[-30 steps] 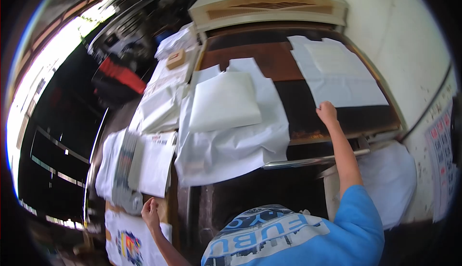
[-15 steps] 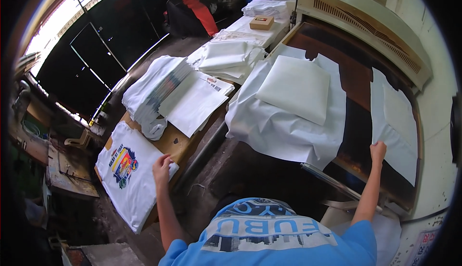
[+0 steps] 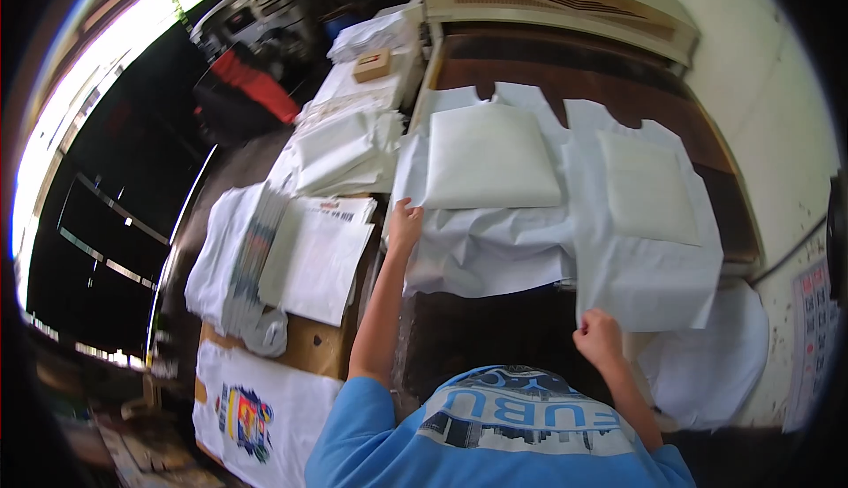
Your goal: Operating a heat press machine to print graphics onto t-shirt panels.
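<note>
My right hand [image 3: 601,338] is closed on the near left corner of a white T-shirt [image 3: 649,285]. That shirt lies spread over the dark bed, with a pale square sheet [image 3: 652,189] on its chest, and its lower part reaches past the bed's near edge. To its left are layered white shirts [image 3: 495,254] with a larger white square sheet [image 3: 495,159] on top. My left hand [image 3: 405,223] is at the left edge of those shirts with its fingers curled. What it holds there, if anything, is hidden.
Behind the shirts stands a cream machine hood [image 3: 556,2] over the brown bed [image 3: 565,60]. Left, a table carries folded shirts [image 3: 225,258], white sheets [image 3: 314,254] and a printed shirt [image 3: 265,408]. A small cardboard box [image 3: 372,66] sits farther back. White cloth [image 3: 707,364] hangs lower right.
My right hand has drawn the right-hand shirt left and nearer, up against the layered shirts. My left hand has moved from beside the printed shirt to the layered shirts. The view has turned right.
</note>
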`<state>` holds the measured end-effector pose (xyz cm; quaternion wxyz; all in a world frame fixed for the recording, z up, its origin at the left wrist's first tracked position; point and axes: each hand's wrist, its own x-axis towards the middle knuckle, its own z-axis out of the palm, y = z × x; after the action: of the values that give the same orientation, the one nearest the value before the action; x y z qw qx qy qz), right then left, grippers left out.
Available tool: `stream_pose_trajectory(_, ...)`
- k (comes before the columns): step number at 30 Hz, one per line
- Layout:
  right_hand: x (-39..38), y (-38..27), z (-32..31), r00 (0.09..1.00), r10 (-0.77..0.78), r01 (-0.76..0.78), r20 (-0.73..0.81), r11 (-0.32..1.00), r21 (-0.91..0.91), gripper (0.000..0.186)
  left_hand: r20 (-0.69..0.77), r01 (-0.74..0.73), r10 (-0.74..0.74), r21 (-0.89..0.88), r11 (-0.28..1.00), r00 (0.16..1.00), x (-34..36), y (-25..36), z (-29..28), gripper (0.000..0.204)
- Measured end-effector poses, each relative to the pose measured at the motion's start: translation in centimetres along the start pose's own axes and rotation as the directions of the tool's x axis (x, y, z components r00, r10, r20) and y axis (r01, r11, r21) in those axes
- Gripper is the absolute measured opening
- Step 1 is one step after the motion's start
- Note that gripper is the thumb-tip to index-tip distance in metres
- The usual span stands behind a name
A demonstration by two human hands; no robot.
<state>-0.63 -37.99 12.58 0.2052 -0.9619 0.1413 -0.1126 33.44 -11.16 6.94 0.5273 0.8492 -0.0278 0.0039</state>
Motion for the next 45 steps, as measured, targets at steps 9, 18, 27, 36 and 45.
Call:
stream_pose_trajectory(9, 3.0, 2.8, -0.9, 0.974, 0.097, -0.088, -0.205, 0.995, 0.055, 0.018, -0.096, -0.019, 0.022, 0.036, 0.999, 0.995, 3.9, -0.2, 2.4, 0.047)
stream_pose_trajectory(18, 17.1, 9.5, 1.0, 0.948, 0.172, -0.261, -0.267, 0.9, -0.35, 0.027, 0.057, 0.156, -0.145, -0.384, 0.91, 0.988, -7.2, 2.5, -0.3, 0.05)
stream_pose_trajectory(27, 18.9, 6.5, -0.4, 0.989, -0.06, 0.003, -0.133, 0.92, -0.393, 0.007, 0.12, 0.413, -0.409, -0.488, 0.769, 0.904, -25.9, -0.3, -3.4, 0.031)
stream_pose_trajectory(36, 8.6, -10.2, 3.0, 0.756, -0.6, 0.638, 0.261, 0.764, -0.09, 0.005, -0.029, 0.27, -0.327, -0.499, 0.824, 0.945, -30.1, 3.2, 1.8, 0.022)
stream_pose_trajectory(45, 2.3, -13.0, 4.1, 0.61, -0.735, 0.746, 0.295, 0.658, 0.096, 0.007, 0.024, 0.292, -0.319, -0.471, 0.832, 0.947, -27.1, 4.2, 1.6, 0.032)
